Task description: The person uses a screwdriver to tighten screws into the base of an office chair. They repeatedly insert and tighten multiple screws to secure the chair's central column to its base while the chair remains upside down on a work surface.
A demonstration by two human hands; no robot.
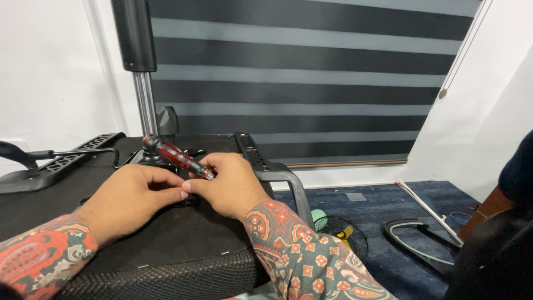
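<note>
Both hands met on the upturned chair seat [166, 233]: the right hand [230, 186] gripped the red-black screwdriver [177, 157], the left hand [130, 197] pinched near its tip, best kept straight and steady.

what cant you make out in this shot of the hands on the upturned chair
Head view, all of it:
- Screwdriver tip: hidden behind the right hand.
- Whatever the tip meets on the chair seat underside: covered by the left hand and right hand.
- Gas cylinder top: cut off by the upper edge.
- Dark shape at right: cut off by the frame edge.
</note>
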